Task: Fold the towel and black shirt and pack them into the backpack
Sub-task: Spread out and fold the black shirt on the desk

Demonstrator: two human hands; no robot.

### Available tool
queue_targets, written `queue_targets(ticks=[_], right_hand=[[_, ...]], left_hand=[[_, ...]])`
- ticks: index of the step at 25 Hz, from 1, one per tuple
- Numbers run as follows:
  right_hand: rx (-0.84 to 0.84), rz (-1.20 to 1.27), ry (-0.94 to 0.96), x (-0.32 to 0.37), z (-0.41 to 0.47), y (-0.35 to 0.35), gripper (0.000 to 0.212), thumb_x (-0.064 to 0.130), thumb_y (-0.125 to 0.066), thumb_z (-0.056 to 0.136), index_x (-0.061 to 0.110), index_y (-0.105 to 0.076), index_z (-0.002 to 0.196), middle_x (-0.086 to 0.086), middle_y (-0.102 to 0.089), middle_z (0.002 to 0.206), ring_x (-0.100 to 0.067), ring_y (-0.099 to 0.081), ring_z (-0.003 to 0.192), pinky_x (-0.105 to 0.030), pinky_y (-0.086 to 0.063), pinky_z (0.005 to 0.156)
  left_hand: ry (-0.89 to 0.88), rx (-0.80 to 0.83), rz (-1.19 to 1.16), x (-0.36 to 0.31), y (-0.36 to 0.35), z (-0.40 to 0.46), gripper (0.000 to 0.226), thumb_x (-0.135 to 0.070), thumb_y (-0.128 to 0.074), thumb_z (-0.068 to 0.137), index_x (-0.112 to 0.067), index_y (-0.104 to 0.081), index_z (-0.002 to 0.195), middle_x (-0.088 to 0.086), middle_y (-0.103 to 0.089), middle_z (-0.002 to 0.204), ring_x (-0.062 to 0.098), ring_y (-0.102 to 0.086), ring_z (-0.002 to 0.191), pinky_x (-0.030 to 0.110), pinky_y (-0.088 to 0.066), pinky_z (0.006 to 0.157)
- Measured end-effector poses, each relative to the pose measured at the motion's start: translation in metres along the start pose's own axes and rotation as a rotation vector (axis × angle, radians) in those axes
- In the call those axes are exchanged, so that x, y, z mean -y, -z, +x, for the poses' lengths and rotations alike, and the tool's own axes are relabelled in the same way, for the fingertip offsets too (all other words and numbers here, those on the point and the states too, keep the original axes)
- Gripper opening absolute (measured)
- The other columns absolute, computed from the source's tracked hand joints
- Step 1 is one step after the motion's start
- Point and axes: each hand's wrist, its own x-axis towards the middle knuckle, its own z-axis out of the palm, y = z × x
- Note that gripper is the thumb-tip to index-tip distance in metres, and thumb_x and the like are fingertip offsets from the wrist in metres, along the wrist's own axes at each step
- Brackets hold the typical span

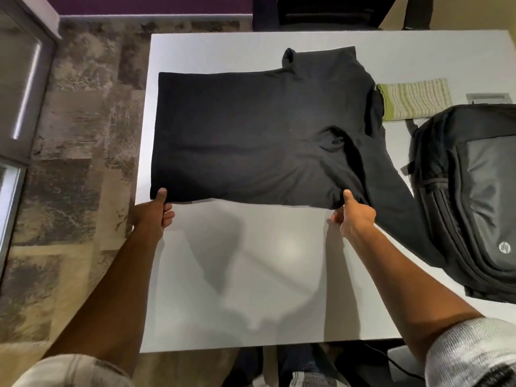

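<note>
The black shirt [251, 135] lies spread across the white table [251, 261], its hem toward the left edge and a sleeve trailing to the right. My left hand [155, 216] pinches the shirt's near left corner, thumb on top. My right hand [354, 216] pinches the near edge close to the sleeve, thumb on top. The folded green-striped towel [416, 100] rests beyond the shirt at the right. The black backpack [472, 196] lies flat on the table's right side, its front face up.
A dark chair [335, 12] stands at the table's far side. Patterned carpet [83, 135] covers the floor left of the table. A glass panel [16, 93] runs along the far left. A cable [391, 361] lies under the table's near right edge.
</note>
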Motion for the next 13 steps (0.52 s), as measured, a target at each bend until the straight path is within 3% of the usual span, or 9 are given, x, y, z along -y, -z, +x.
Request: queue_targets(ticks=[4,7,8,9,11,13], right_hand=[[0.019,0.006,0.036,0.008,0.004,0.0,0.034,0.014,-0.067,0.095,0.012,-0.042,0.071,-0.01,-0.038,0.059,-0.015,-0.032,0.032,-0.018,-0.032,0.037],[0.04,-0.08,0.089,0.005,0.006,0.011,0.027,0.017,-0.056,0.1,0.013,-0.042,0.078,-0.018,-0.051,0.068,-0.021,-0.046,0.037,-0.021,-0.036,0.035],[0.045,-0.1,0.106,0.004,0.007,0.016,0.023,0.017,-0.053,0.101,0.013,-0.042,0.082,-0.02,-0.055,0.07,-0.023,-0.05,0.035,-0.022,-0.037,0.034],[0.042,-0.13,0.123,0.004,0.008,0.023,0.021,0.017,-0.051,0.102,0.014,-0.042,0.083,-0.023,-0.057,0.073,-0.022,-0.052,0.033,-0.023,-0.038,0.034],[0.033,-0.175,0.155,0.0,0.01,0.035,0.027,0.016,-0.051,0.102,0.017,-0.038,0.079,-0.024,-0.056,0.079,-0.022,-0.055,0.033,-0.024,-0.041,0.034],[0.032,-0.204,0.172,-0.004,0.008,0.046,0.032,0.015,-0.052,0.102,0.018,-0.035,0.075,-0.02,-0.054,0.081,-0.024,-0.059,0.041,-0.024,-0.044,0.035]], left_hand=[[0.027,-0.008,-0.02,-0.005,-0.001,0.003,0.043,-0.034,-0.056,0.101,-0.013,-0.042,0.066,-0.001,-0.044,0.045,0.009,-0.036,0.042,0.021,-0.031,0.052],[0.018,-0.062,-0.035,0.003,0.008,0.008,0.03,-0.034,-0.054,0.102,-0.006,-0.061,0.092,0.005,-0.067,0.076,0.011,-0.066,0.065,0.023,-0.052,0.078],[0.012,-0.078,-0.034,0.006,0.013,0.008,0.03,-0.033,-0.054,0.102,-0.005,-0.062,0.107,0.007,-0.068,0.084,0.012,-0.068,0.069,0.022,-0.054,0.076],[0.004,-0.082,-0.032,0.009,0.018,0.008,0.027,-0.032,-0.054,0.102,-0.007,-0.059,0.112,0.008,-0.065,0.08,0.009,-0.065,0.06,0.018,-0.052,0.064],[-0.012,-0.085,-0.034,0.018,0.027,0.009,0.02,-0.027,-0.054,0.103,-0.007,-0.053,0.099,0.006,-0.053,0.068,0.004,-0.048,0.038,0.016,-0.041,0.041],[-0.029,-0.088,-0.031,0.032,0.036,0.01,0.021,-0.022,-0.053,0.103,-0.008,-0.047,0.088,0.005,-0.05,0.058,0.004,-0.043,0.032,0.016,-0.036,0.035]])
